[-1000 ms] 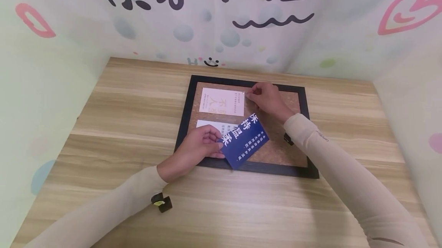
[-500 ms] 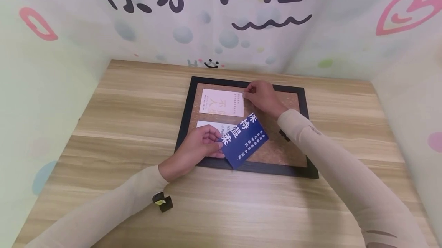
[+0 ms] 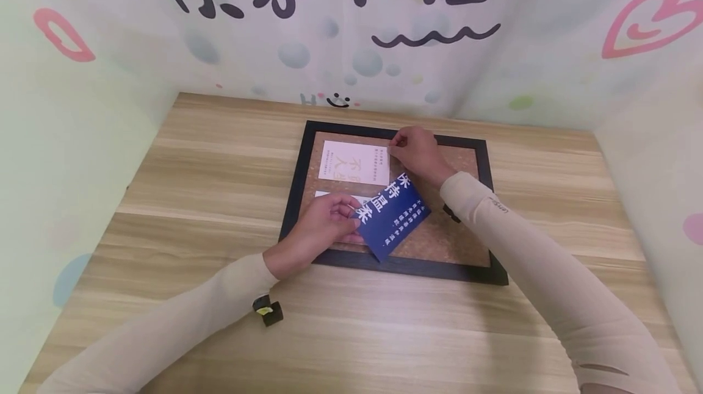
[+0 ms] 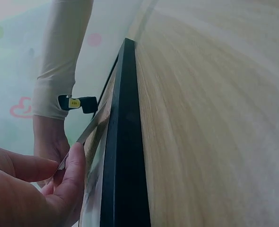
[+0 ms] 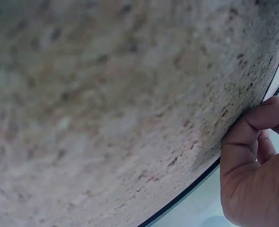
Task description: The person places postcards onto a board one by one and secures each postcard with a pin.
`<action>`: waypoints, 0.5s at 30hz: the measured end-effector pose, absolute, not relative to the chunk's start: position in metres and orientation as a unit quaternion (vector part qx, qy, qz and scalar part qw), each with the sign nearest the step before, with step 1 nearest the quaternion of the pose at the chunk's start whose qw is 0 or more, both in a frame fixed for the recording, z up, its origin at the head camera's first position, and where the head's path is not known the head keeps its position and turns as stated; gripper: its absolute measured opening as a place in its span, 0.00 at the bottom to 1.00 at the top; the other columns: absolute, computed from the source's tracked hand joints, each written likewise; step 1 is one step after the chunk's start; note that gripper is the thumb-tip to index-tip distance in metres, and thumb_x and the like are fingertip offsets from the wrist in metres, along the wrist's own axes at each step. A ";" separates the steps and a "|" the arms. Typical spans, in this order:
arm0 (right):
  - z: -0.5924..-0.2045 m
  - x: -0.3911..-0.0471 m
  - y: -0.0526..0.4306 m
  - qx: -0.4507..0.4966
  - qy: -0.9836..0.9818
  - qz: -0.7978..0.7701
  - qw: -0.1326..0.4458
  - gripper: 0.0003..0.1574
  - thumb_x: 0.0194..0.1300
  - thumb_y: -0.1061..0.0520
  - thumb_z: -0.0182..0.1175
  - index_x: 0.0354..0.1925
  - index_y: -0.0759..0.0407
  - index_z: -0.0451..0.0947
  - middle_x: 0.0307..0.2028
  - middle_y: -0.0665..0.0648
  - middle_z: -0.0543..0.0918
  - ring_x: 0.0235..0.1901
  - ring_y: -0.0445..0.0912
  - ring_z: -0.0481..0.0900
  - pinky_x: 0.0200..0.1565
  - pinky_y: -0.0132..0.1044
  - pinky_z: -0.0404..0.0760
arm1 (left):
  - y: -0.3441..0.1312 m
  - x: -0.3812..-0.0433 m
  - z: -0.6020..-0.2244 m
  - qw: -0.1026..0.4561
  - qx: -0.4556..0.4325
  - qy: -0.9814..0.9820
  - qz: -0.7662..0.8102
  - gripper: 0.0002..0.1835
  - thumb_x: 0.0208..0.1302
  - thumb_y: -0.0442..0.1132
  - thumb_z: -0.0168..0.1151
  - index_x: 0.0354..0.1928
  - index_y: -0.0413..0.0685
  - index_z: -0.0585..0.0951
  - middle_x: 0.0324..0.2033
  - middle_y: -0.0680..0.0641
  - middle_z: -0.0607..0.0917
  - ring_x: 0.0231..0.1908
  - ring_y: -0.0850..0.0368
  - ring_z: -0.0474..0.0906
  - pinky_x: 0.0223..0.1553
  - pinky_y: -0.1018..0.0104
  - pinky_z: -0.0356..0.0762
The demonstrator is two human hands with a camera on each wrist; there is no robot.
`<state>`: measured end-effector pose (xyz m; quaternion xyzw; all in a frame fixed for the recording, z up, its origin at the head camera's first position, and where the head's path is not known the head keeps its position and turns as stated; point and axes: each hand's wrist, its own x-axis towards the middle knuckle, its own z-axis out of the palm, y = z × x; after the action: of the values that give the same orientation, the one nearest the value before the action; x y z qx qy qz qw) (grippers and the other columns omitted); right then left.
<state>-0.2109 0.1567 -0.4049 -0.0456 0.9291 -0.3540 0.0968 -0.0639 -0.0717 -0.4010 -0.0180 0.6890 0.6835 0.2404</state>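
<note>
A cork board [image 3: 456, 238] in a black frame lies on the table. My left hand [image 3: 324, 223] pinches a dark blue card [image 3: 392, 220] with white characters, tilted above the board; in the left wrist view the card [image 4: 90, 127] appears edge-on. A pale pink card [image 3: 354, 162] lies on the board's upper left. Below it, a second white card [image 3: 325, 194] is mostly covered by my left hand and the blue card. At the pink card's upper right edge, my right hand [image 3: 420, 153] pinches what looks like a small clear pushpin, almost hidden by the fingertips.
The wood-grain table [image 3: 384, 333] surrounds the framed board. A printed cloth wall [image 3: 340, 58] stands close behind it, with pale walls at both sides. Dark wrist cameras hang below both sleeves, the left one [image 3: 269, 310] over the table.
My right hand has shifted slightly left, against the pink card's edge. My left hand has moved a little up and right with the blue card.
</note>
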 end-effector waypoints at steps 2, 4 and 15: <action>-0.405 -0.211 0.157 -0.049 0.929 -0.354 0.097 0.08 0.81 0.59 0.65 0.49 0.63 0.87 0.43 0.62 0.87 0.35 0.51 0.83 0.36 0.40 0.85 | -0.072 -0.066 -0.401 0.239 -0.013 0.698 0.675 0.18 0.72 0.18 0.63 0.61 0.31 0.81 0.44 0.36 0.82 0.40 0.49 0.89 0.45 0.56 0.92; -0.405 -0.212 0.157 -0.050 0.928 -0.355 0.099 0.08 0.81 0.59 0.65 0.49 0.63 0.87 0.43 0.62 0.87 0.35 0.52 0.83 0.37 0.41 0.85 | -0.073 -0.068 -0.402 0.236 -0.005 0.709 0.664 0.18 0.73 0.19 0.64 0.62 0.31 0.81 0.44 0.35 0.83 0.40 0.49 0.90 0.44 0.57 0.92; -0.405 -0.213 0.160 -0.051 0.925 -0.360 0.110 0.07 0.81 0.60 0.64 0.49 0.62 0.86 0.44 0.62 0.87 0.35 0.51 0.83 0.35 0.39 0.84 | -0.074 -0.086 -0.402 0.237 0.041 0.744 0.623 0.19 0.74 0.22 0.64 0.64 0.32 0.84 0.44 0.36 0.83 0.36 0.50 0.90 0.43 0.58 0.92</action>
<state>-0.2130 0.1596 -0.4051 -0.0509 0.9251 -0.3601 0.1096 -0.0858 -0.0736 -0.4023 0.0414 0.7443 0.6230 0.2370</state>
